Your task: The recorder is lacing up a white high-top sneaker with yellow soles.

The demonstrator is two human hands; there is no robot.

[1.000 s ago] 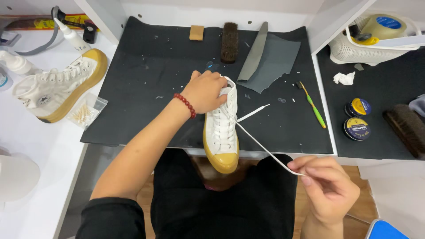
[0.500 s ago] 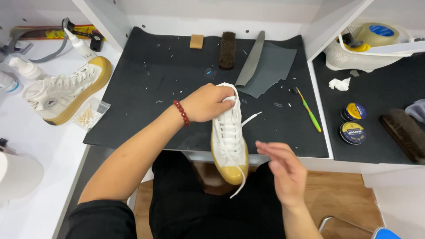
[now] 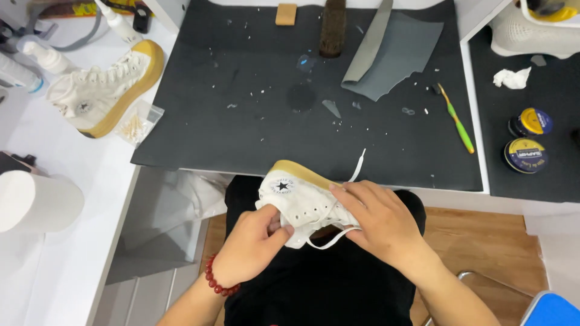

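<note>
A white high-top sneaker (image 3: pixel 296 192) with a tan sole lies on its side over my lap, just below the table's front edge. My left hand (image 3: pixel 251 247), with a red bead bracelet at the wrist, pinches the shoe's ankle collar from below. My right hand (image 3: pixel 380 220) lies over the eyelet side and grips the shoe. A white lace (image 3: pixel 357 166) runs up from under that hand onto the black mat (image 3: pixel 241 139), and a loop of it hangs beneath the shoe.
A matching sneaker (image 3: pixel 103 90) lies on the white table at left beside a small plastic bag, bottles and a white roll (image 3: pixel 36 202). On the mat are a brush (image 3: pixel 332 27), grey cloth (image 3: pixel 393 57) and green toothbrush (image 3: pixel 457 121). Two polish tins (image 3: pixel 525 139) sit right.
The sneaker came off the mat, turned onto its side and moved down over my lap. My right hand let go of the lace end and went onto the shoe; the left shifted to the collar.
</note>
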